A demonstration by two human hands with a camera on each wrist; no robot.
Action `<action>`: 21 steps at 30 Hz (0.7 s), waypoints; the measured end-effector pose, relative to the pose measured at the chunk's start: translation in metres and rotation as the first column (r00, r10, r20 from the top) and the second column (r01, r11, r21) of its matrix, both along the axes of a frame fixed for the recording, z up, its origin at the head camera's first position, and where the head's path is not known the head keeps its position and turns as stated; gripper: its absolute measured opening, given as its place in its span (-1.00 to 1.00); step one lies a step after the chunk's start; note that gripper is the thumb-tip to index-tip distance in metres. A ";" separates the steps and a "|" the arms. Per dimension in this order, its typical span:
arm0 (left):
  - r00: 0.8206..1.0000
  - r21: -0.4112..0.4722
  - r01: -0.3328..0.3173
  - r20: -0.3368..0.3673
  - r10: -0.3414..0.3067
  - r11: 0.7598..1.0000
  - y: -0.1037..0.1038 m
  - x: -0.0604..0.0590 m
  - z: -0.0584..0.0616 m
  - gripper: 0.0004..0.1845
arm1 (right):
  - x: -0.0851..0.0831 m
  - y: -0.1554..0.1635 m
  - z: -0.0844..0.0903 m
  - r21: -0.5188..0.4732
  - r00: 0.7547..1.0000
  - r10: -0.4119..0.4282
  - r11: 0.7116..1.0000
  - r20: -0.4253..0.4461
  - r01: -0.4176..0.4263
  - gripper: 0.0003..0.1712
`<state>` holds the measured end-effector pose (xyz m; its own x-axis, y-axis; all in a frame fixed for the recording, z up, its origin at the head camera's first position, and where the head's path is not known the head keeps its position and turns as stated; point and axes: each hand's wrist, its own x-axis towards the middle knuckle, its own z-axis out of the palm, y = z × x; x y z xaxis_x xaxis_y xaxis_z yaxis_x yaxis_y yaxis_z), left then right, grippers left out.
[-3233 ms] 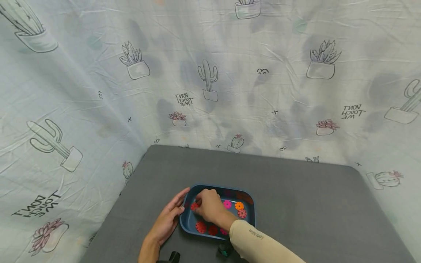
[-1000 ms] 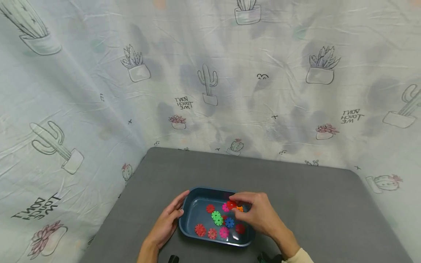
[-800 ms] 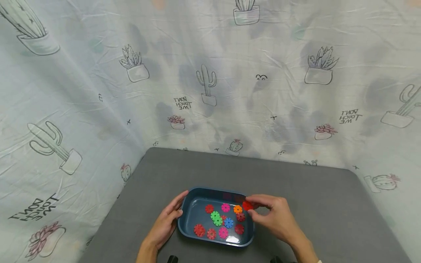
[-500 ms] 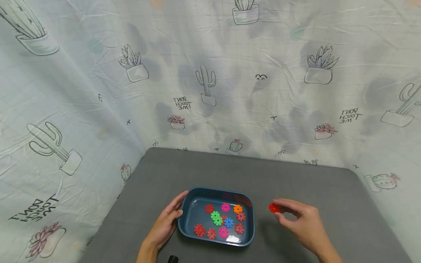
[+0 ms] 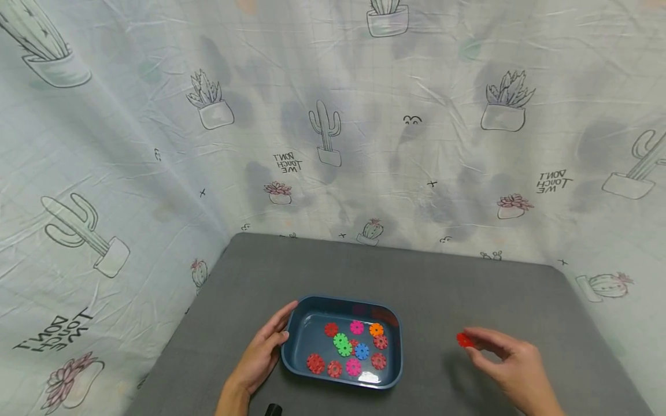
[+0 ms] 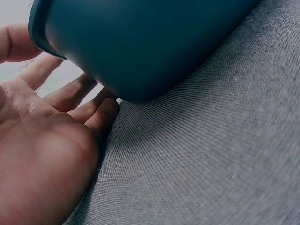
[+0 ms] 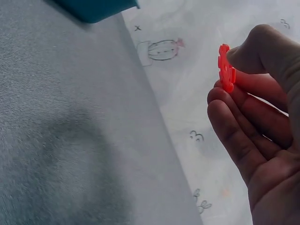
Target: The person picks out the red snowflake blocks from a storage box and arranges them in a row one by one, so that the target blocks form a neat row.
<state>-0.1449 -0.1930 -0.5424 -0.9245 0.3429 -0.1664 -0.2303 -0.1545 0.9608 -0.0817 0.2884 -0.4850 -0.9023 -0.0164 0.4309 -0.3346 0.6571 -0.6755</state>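
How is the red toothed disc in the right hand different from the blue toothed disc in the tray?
The red toothed plastic disc is pinched in the right hand, in the air above the grey table; the blue toothed plastic disc lies flat inside the dark blue plastic tray among others. They differ in colour. Both share the same gear-like shape.

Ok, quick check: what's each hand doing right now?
Left hand: open, fingers resting against the blue tray.
Right hand: pinching a red gear piece, clear of the tray.
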 end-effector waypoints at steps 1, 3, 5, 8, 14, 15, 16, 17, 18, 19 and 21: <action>1.000 0.000 0.001 0.001 -0.001 1.000 0.000 0.000 0.000 -0.37 | -0.001 -0.001 -0.002 0.002 1.000 0.006 1.000 -0.012 -0.006 -0.56; 1.000 0.004 -0.001 0.002 0.001 1.000 0.000 0.000 0.000 -0.37 | -0.005 -0.004 -0.006 0.010 0.999 0.022 1.000 -0.034 -0.022 -0.54; 1.000 0.006 -0.001 0.002 0.001 1.000 0.001 0.000 0.000 -0.37 | -0.010 -0.008 -0.010 0.021 0.999 0.029 0.999 -0.045 -0.028 -0.53; 1.000 0.011 -0.001 0.001 0.001 1.000 0.001 0.000 0.000 -0.37 | -0.017 -0.015 -0.015 0.040 0.998 0.048 0.998 -0.041 -0.047 -0.55; 1.000 0.015 0.011 -0.012 -0.011 1.000 0.000 0.000 -0.001 -0.36 | -0.029 -0.028 -0.027 0.078 0.997 0.046 0.996 0.068 -0.051 -0.64; 1.000 0.015 0.013 -0.014 -0.013 1.000 0.000 0.000 -0.001 -0.36 | -0.031 -0.030 -0.029 0.084 0.995 0.045 0.995 0.086 -0.052 -0.65; 1.000 0.016 0.015 -0.015 -0.015 1.000 0.000 0.000 -0.002 -0.36 | -0.033 -0.032 -0.030 0.088 0.993 0.044 0.995 0.106 -0.054 -0.65; 1.000 0.016 0.016 -0.016 -0.015 1.000 0.000 0.000 -0.002 -0.36 | -0.036 -0.034 -0.032 0.095 0.992 0.045 0.994 0.122 -0.057 -0.65; 1.000 0.012 0.015 -0.015 -0.014 1.000 0.000 0.000 -0.002 -0.36 | -0.038 -0.036 -0.034 0.097 0.990 0.046 0.993 0.137 -0.059 -0.65; 1.000 0.010 0.014 -0.014 -0.014 1.000 0.000 0.000 -0.002 -0.36 | -0.039 -0.038 -0.036 0.103 0.988 0.048 0.993 0.148 -0.064 -0.65; 1.000 0.004 0.007 -0.005 -0.007 1.000 0.000 0.000 -0.002 -0.37 | -0.043 -0.041 -0.039 0.119 0.984 0.057 0.990 0.166 -0.077 -0.66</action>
